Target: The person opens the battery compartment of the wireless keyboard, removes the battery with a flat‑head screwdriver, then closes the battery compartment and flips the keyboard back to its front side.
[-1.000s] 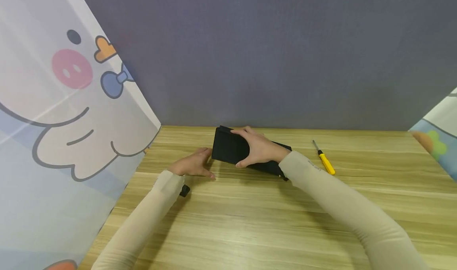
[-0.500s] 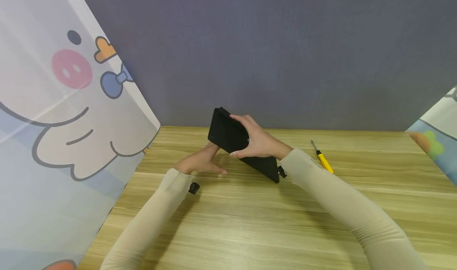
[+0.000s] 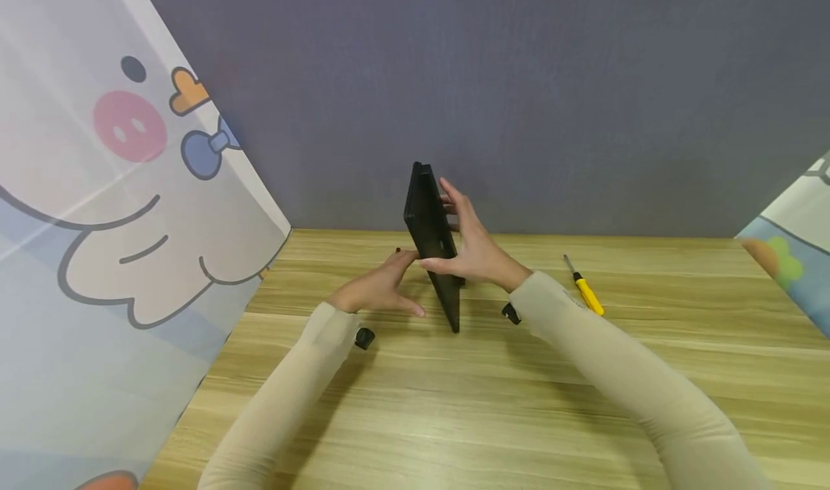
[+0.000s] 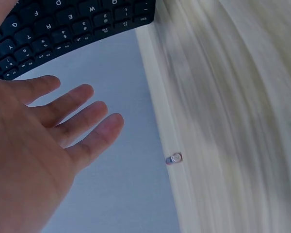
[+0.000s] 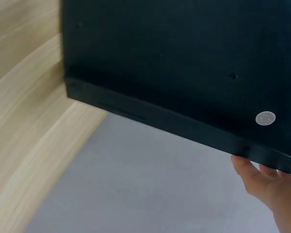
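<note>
Right hand (image 3: 476,248) clamped on the black keyboard (image 3: 433,238), thumb on the near face, fingers behind. Stood on one short end on the counter (image 3: 493,403), top leaning toward 11 o'clock; keys facing left in the left wrist view. Left hand (image 3: 382,288) at 9 o'clock of it, fingers apart and straight, holding nothing, fingertips close to the key side. Judged roughly halfway through a turn-over: raised on end, not yet laid down. Yellow screwdriver (image 3: 588,290) well apart at 3 o'clock; grey wall close at 12; open room toward 6.
</note>
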Motion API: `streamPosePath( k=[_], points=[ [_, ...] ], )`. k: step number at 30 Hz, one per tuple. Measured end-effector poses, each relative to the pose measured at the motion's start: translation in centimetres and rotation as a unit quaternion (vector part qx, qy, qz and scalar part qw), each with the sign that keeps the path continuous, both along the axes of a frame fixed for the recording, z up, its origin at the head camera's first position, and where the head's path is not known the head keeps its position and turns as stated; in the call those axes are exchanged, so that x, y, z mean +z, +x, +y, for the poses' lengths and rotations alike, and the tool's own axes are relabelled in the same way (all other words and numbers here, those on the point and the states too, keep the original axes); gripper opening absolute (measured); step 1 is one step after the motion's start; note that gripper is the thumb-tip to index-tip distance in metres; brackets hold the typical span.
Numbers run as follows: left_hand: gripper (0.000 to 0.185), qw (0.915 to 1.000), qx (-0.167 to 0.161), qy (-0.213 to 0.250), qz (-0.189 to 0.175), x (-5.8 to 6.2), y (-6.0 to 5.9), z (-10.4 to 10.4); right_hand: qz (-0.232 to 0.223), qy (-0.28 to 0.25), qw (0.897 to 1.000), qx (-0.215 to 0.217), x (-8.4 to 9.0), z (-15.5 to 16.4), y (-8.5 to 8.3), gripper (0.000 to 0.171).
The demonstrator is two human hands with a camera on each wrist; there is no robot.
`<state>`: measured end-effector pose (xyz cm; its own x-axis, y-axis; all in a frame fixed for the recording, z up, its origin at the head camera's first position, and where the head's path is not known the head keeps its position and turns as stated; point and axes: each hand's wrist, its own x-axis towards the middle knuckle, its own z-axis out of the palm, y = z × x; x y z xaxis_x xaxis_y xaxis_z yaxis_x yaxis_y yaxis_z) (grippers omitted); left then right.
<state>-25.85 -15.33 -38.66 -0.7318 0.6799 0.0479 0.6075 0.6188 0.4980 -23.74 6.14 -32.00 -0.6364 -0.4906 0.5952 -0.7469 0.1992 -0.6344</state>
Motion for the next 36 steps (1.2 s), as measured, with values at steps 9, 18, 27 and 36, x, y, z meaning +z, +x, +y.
streamPosePath(
  k=[9,18,27,36],
  points=[
    [0.109,0.9997,0.002,-0.023,-0.004,-0.1,-0.3,1.2,0.005,-0.036,0.999,-0.006,-0.7,3.0,0.3,0.107],
    [0.108,0.9992,0.009,-0.034,-0.016,-0.2,-0.3,2.2,0.020,-0.055,0.998,0.000,0.1,5.0,0.8,0.103],
    [0.111,0.9996,0.001,-0.025,-0.016,-0.3,-0.4,3.4,0.043,-0.045,0.998,-0.014,0.8,6.8,0.9,0.100],
    [0.116,0.9981,-0.008,-0.044,-0.042,-1.6,-0.7,3.9,-0.001,-0.040,0.999,-0.037,-0.5,9.2,1.0,0.105]
  ],
)
